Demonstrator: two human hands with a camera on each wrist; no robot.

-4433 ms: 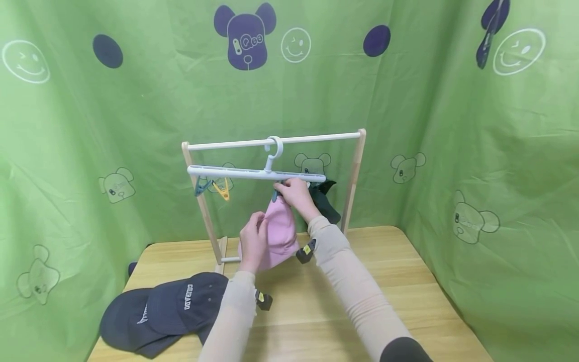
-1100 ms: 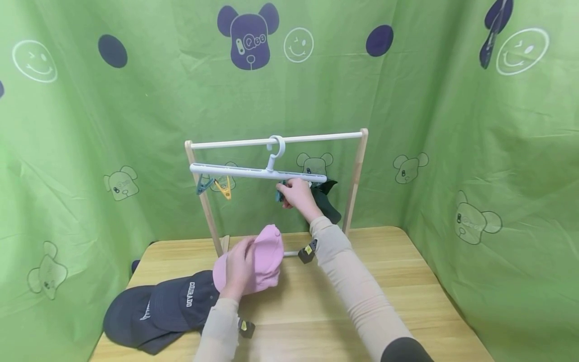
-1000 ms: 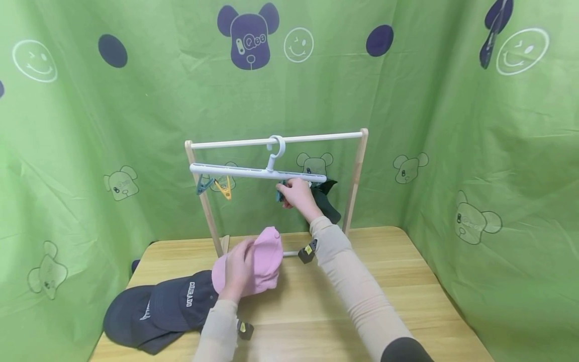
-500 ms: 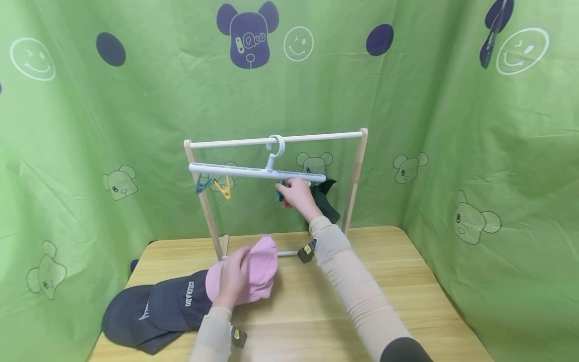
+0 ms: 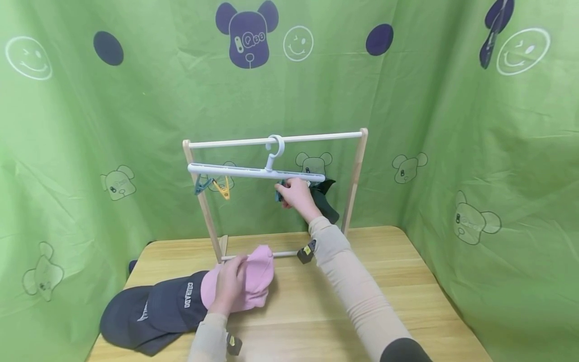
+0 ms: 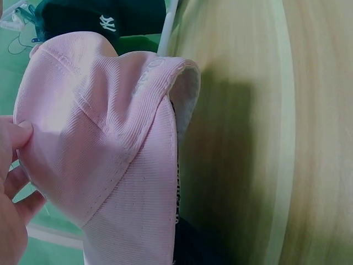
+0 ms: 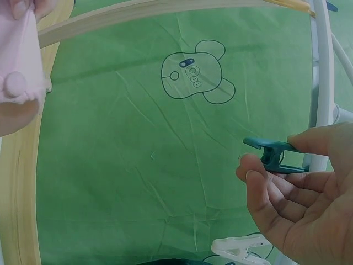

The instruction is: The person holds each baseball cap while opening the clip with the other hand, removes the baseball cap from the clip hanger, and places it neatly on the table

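Note:
My left hand [image 5: 229,282] pinches a pink baseball cap [image 5: 259,281] by its crown, low over the table beside the dark caps. In the left wrist view the thumb and fingers grip the crown's edge, and the brim points downward. Up at the hanger [image 5: 244,172], my right hand [image 5: 296,195] squeezes a dark teal clothes clip [image 7: 270,154] between thumb and fingers. No cloth is between that clip's jaws. Right of this hand hangs a dark green cap [image 5: 326,206], which has a white NY logo in the left wrist view.
The hanger hooks over the white rail of a wooden rack [image 5: 355,176]. A blue clip [image 5: 202,186] and a yellow clip [image 5: 222,189] hang at its left end; a white clip [image 7: 237,249] shows near my right hand. Two navy caps [image 5: 158,309] overlap on the table [image 5: 362,301] at left.
The pink cap has come away from the teal clip, and my left hand has carried it down and left toward the navy caps. My right hand stays at the clip.

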